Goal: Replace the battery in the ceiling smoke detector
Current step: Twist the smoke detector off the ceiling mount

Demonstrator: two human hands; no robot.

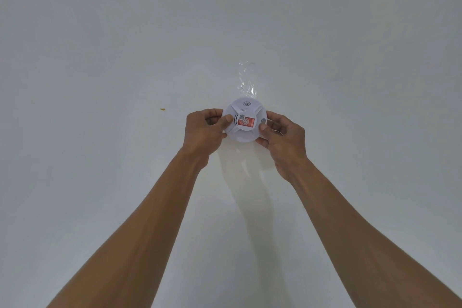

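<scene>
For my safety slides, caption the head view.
Both hands, left hand and right hand, grip the ceiling smoke detector.

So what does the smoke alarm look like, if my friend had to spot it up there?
Look at the plain white ceiling, then follow both arms up to where the left hand and right hand meet. Between them is the smoke alarm, a round white disc gripped on both sides. It is the only thing with a red sticker, and a strip of clear tape sits just beyond it.

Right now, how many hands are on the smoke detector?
2: the left hand grips its left edge, the right hand its right edge. The smoke detector sits against the ceiling.
</scene>
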